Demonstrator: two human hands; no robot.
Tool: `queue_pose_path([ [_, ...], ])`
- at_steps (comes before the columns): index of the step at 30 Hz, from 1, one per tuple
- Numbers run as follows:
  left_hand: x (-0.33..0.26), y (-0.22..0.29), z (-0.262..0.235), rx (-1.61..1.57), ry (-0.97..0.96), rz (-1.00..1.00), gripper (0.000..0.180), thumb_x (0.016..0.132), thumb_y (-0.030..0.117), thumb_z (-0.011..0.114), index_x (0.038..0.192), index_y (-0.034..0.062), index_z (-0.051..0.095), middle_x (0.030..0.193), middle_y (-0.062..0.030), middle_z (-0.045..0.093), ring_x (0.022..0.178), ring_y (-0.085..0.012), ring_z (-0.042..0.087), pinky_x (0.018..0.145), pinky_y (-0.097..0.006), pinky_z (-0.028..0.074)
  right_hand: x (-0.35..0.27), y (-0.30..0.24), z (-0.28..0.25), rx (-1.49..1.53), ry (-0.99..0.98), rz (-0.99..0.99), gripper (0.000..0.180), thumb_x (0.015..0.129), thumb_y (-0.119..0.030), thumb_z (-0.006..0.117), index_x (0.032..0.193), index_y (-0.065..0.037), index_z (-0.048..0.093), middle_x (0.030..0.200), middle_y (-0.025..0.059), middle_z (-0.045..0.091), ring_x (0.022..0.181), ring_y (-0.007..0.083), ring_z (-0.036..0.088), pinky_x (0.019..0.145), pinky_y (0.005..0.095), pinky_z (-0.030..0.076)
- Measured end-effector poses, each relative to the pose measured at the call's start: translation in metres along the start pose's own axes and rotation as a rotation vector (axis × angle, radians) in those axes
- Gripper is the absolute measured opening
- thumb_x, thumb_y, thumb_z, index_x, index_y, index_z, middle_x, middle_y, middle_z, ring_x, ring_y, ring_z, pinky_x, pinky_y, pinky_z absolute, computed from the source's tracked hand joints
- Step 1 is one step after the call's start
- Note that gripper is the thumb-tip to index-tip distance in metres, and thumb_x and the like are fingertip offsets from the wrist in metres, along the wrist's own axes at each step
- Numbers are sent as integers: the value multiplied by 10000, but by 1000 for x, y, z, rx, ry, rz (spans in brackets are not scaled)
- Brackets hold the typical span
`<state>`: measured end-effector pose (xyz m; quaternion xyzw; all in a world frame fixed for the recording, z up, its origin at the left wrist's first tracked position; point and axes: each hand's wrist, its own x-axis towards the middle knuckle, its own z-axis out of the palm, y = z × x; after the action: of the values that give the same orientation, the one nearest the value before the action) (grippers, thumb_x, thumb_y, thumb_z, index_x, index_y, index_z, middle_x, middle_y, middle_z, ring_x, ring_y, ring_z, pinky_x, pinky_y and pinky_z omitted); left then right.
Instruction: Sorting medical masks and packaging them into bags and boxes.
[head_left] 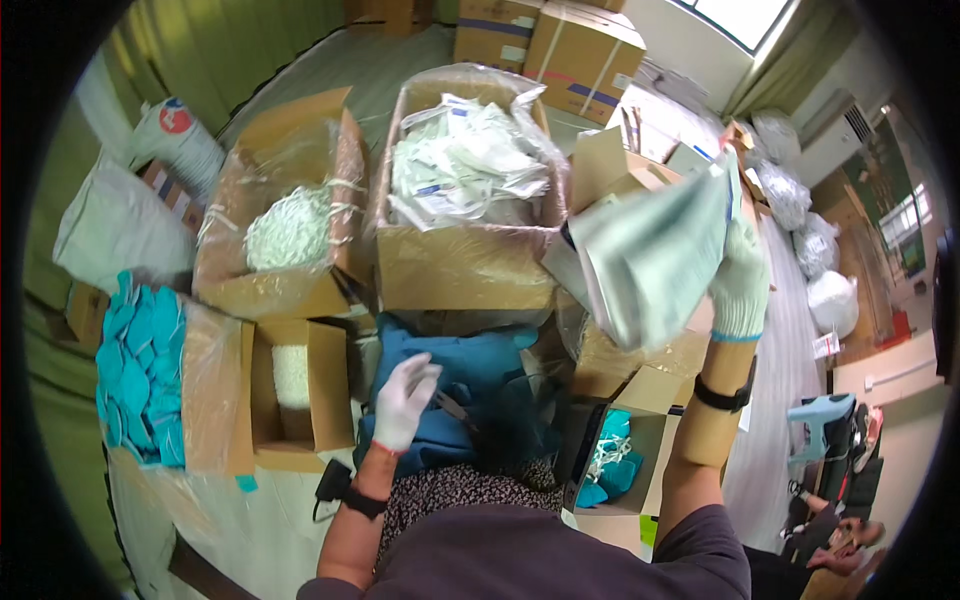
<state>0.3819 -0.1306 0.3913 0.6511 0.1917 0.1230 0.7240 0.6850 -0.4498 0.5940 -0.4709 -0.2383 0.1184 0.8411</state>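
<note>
My right hand (738, 285), in a white knit glove with a blue cuff, is raised at the right, closed on the upper edge of a large pale flat bag (650, 255). The bag is smeared by motion and hangs at a slant over the boxes. Over the blue cloth (455, 355) on my lap hovers my left hand (405, 405), in a white glove with a red cuff. Its fingers are loosely stretched and nothing shows in them. Beside it, what looks like a small metal tool (452, 405) lies on the cloth.
Ahead, a plastic-lined carton (465, 265) holds many white packets (470, 165). Left of it, another carton (265, 290) contains white straps (290, 228). Teal pads (140, 370) fill a box at far left; others (612, 465) sit in a box by my right elbow. Another person (835, 540) is at lower right.
</note>
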Motion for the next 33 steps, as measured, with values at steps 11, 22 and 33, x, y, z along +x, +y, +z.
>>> queue_pose_path([
  [11,16,90,-3,82,-540,-62,700,884,474,687,1340,-30,522,1239,-106,633,1131,-148,581,1007,-309,439,-106,187,78,-43,-2,284,135,884,-22,689,1009,-35,640,925,14,678,840,111,625,805,266,498],
  [22,-37,103,-23,1350,-122,431,117,742,106,637,852,135,607,697,-69,588,697,-279,634,617,-402,487,-147,215,116,-773,-375,229,598,696,6,782,1257,-33,579,1231,98,636,1163,230,599,1049,335,430],
  [33,-51,51,-39,1440,-301,266,345,680,238,775,946,127,585,840,-60,607,810,-266,627,671,-403,479,-163,205,145,-871,-611,250,486,645,-15,815,1083,-83,615,1110,112,644,1016,307,640,871,370,524],
])
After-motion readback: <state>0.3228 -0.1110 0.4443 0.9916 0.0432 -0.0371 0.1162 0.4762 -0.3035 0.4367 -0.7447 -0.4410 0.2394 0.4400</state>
